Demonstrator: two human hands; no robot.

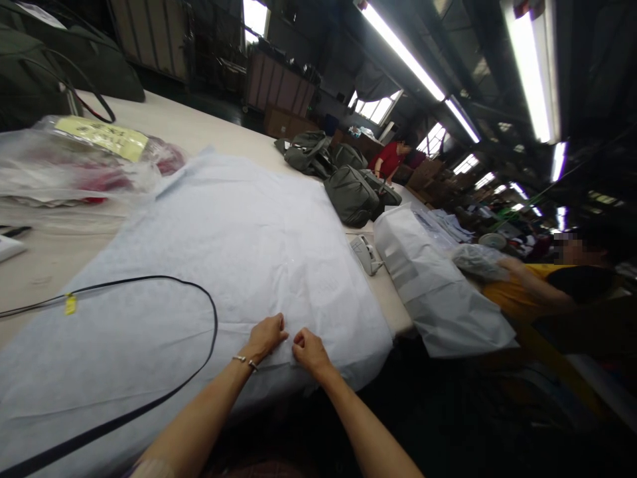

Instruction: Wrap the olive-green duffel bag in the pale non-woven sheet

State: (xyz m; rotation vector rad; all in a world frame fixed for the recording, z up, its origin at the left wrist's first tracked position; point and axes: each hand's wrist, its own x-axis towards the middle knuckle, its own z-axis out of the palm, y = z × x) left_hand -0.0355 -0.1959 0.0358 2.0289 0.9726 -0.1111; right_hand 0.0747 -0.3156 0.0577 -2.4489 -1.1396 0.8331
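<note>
A large white sheet (pixel 239 226) is spread over the table, with creases near its front edge. My left hand (pixel 269 334), with a silver bracelet at the wrist, is closed in a pinch over the sheet near that edge. Just to its right, my right hand (pixel 309 350) is closed too, fingertips pressed together. A small gap separates the hands. Whatever either pinch holds is too small to make out. A black cord (pixel 215 318) with a yellow tag (pixel 70 304) loops across the sheet to the left of my hands.
Clear plastic bags with a yellow label (pixel 102 137) lie at the left. Grey-green bags (pixel 351 196) stand at the far edge. A white and grey device (pixel 365 255) sits beside another white sheet (pixel 438 292). A person in yellow (pixel 517 289) is at the right, one in red (pixel 391 160) farther back.
</note>
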